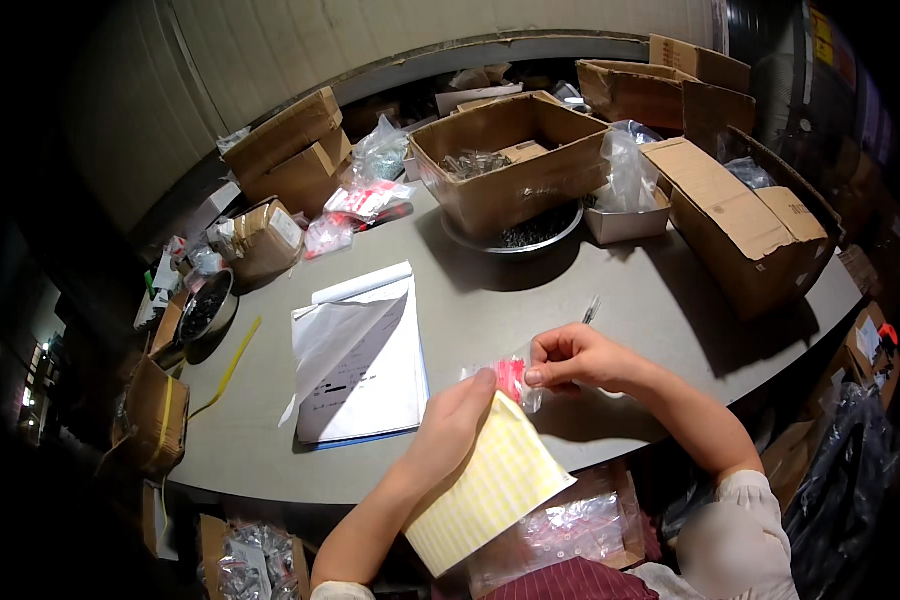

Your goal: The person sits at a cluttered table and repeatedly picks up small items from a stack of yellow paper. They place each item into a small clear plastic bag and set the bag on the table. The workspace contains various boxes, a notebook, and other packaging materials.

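My left hand (pixel 448 425) is closed on a yellow-and-white patterned sheet (pixel 495 475), which hangs down over the table's front edge. Its fingertips also meet a small clear plastic bag (pixel 511 378) with red markings. The thumb and fingers of my right hand (pixel 582 360) pinch the right side of that bag. Whether the bag has anything inside cannot be made out. Just beyond my right hand lies a pen (pixel 592 310). To the left of my hands rests a pad of paper (pixel 365 365) with handwriting, its top sheet curled over.
A cardboard box (pixel 510 195) of metal parts stands on a metal bowl (pixel 530 245) of dark pieces. Another open box (pixel 740 220) sits at the right. At left are a bowl (pixel 207 305) and a yellow strap (pixel 232 370). Clear bags (pixel 580 520) lie below the table edge.
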`<state>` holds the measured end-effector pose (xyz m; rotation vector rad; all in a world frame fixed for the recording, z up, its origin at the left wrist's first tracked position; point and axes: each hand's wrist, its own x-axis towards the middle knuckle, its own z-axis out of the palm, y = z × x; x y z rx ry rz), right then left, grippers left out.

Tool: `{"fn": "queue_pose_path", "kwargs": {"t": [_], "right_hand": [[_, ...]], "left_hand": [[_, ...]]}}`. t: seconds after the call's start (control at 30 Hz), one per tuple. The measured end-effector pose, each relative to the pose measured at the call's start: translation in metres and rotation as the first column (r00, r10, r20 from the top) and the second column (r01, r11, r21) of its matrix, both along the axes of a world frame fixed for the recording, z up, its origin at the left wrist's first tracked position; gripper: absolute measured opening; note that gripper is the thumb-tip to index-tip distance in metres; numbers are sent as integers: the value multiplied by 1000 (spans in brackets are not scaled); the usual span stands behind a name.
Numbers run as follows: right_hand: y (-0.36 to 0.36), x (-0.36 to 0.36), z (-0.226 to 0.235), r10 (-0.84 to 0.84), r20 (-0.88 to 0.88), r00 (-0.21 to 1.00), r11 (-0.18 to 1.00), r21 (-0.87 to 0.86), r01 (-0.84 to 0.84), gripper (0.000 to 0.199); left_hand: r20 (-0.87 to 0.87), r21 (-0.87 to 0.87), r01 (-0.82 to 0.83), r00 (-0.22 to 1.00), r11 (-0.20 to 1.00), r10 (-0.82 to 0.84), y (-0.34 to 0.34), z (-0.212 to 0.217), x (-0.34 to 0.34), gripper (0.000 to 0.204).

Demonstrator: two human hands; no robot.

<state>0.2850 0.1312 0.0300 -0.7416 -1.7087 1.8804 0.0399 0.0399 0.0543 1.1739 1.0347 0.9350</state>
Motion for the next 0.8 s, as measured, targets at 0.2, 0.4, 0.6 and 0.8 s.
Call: {"fn": "queue_pose_path", "kwargs": {"t": [0.2,0.4,0.6,0.8], "right_hand": [[-21,-11,4,-13,50,999,962,273,-1,14],[-12,-2,4,116,-6,993,991,74,-115,22],[-3,3,3,-297,-14,955,815,517,261,10],[-13,-1,17,-284,-225,932,256,919,299,17]], "left_hand": [[-393,-54,242,887,969,-243,29,21,18,37],[-115,8,328,939,945,-325,41,3,0,26],[-73,154,130,990,979,-120,23,8,7,16],[-9,109,-37,999,993,38,16,3,17,19]]}}
